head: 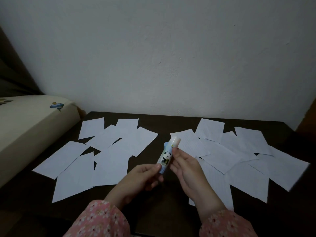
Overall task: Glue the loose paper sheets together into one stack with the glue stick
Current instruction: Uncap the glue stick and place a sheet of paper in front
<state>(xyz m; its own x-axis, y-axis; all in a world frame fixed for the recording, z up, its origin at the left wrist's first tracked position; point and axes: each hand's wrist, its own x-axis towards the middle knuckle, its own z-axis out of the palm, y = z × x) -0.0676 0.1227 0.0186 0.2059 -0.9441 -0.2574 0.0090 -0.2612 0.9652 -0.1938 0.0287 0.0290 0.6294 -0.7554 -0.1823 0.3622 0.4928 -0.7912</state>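
Centrally, both hands point(145, 175) grip tilted glue stick point(166, 157).

No lettering can be read anywhere; the glue stick point(165, 156) bears only a panda picture; any print on its label is too blurred to tell.

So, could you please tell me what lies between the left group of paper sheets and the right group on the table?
In the head view, a bare strip of dark table separates the left sheets from the right sheets; the glue stick, held in both hands, hangs over that strip.
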